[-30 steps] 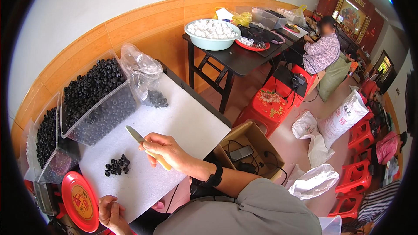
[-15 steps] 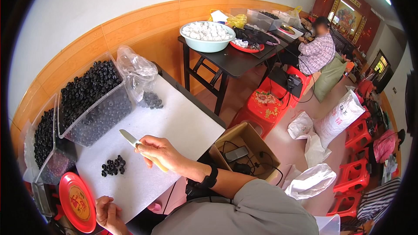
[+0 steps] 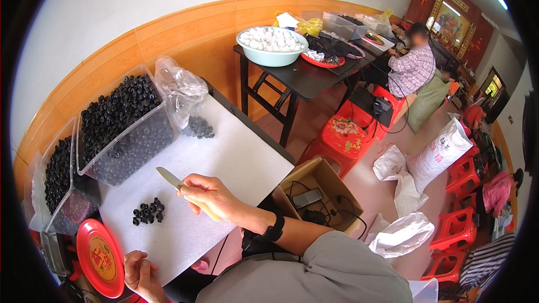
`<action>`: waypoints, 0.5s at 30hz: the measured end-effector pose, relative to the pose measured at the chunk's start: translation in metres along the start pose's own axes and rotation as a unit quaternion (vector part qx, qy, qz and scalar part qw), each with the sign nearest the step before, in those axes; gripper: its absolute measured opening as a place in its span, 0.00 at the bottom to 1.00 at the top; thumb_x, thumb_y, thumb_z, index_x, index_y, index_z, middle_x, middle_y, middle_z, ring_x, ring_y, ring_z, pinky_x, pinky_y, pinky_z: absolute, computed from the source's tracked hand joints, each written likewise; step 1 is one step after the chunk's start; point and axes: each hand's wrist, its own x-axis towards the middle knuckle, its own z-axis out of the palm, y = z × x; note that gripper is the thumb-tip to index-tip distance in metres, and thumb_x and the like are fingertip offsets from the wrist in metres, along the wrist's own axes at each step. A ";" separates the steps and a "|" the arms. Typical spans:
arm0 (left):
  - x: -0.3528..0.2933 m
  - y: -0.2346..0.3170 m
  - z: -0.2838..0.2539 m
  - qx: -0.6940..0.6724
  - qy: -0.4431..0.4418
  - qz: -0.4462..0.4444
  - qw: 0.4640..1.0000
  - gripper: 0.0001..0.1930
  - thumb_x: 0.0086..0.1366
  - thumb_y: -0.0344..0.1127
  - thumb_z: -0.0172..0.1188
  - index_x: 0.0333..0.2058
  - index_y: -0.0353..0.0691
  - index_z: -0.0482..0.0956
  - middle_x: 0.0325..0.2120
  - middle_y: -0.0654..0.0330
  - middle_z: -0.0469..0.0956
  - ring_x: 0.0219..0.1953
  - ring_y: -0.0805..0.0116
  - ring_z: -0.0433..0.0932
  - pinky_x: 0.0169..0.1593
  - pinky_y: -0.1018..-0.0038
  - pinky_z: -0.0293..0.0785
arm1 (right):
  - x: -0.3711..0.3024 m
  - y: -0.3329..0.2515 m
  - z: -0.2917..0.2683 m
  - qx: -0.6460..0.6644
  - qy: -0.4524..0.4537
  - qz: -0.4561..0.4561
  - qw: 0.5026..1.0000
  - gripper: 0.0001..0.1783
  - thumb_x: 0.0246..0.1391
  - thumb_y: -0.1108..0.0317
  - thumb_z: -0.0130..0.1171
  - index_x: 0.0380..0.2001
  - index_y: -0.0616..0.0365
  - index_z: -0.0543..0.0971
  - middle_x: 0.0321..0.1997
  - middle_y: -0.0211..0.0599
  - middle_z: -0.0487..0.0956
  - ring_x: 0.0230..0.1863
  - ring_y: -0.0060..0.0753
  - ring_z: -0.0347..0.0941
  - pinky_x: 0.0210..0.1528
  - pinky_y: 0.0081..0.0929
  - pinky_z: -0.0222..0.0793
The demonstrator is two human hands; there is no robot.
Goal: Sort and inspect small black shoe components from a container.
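Head view: my right hand (image 3: 209, 193) is clenched around the handle of a knife (image 3: 178, 183) over the white table (image 3: 236, 157). The knife's long axis runs from lower right to upper left in the picture. Its blade pokes out past my thumb and points up-left, toward the nearer clear bin of dark round pieces (image 3: 126, 129). The pale handle runs back under my fingers and its end shows below the palm, so the grip sits on the handle and the blade stays free ahead of it. I cannot tell whether the blade touches the tabletop or hangs just above it.

A small pile of dark pieces (image 3: 148, 212) lies on the table just to the left of the hand and below the blade tip, apart from both. My left hand (image 3: 140, 272) is at the near-left edge of the table, beside a red round tray (image 3: 100, 257); its fingers are curled, and I cannot tell whether they hold anything.

Open table surface stretches to the right of the knife as far as the table's right edge. Up-left the room is tight: 2 clear bins stand there, the second bin (image 3: 59, 177) further left, with a crumpled clear plastic bag (image 3: 181, 91) and a few loose dark pieces (image 3: 200, 128) behind. An open cardboard box (image 3: 317, 191) sits on the floor beyond the right edge.
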 end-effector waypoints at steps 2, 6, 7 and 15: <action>0.000 0.001 0.000 0.008 -0.005 0.003 1.000 0.11 0.60 0.21 0.55 0.42 0.32 0.80 0.37 0.57 0.73 0.22 0.79 0.67 0.27 0.85 0.63 | 0.000 0.002 0.000 0.008 -0.001 -0.002 1.000 0.13 0.70 0.61 0.52 0.36 0.61 0.76 0.23 0.24 0.70 0.20 0.16 0.66 0.22 0.17 0.61; -0.002 0.003 -0.001 0.003 0.002 -0.005 1.000 0.11 0.60 0.21 0.55 0.42 0.32 0.80 0.37 0.57 0.74 0.22 0.79 0.67 0.27 0.85 0.62 | 0.000 -0.001 0.002 -0.009 -0.009 0.000 1.000 0.13 0.70 0.61 0.52 0.36 0.61 0.76 0.23 0.24 0.70 0.20 0.15 0.66 0.22 0.17 0.61; -0.002 0.004 -0.002 0.008 0.004 0.001 1.000 0.11 0.60 0.21 0.55 0.42 0.32 0.80 0.37 0.57 0.74 0.22 0.79 0.67 0.27 0.85 0.62 | 0.000 0.000 0.003 -0.004 -0.012 -0.002 1.000 0.13 0.70 0.61 0.52 0.36 0.61 0.76 0.23 0.24 0.70 0.20 0.15 0.66 0.22 0.17 0.60; -0.002 0.003 0.001 0.010 0.004 0.004 1.000 0.11 0.61 0.20 0.55 0.42 0.32 0.80 0.37 0.58 0.74 0.22 0.79 0.67 0.27 0.85 0.62 | -0.002 0.000 0.002 -0.019 -0.010 -0.005 1.000 0.13 0.70 0.62 0.53 0.36 0.60 0.76 0.22 0.24 0.70 0.19 0.15 0.65 0.21 0.17 0.59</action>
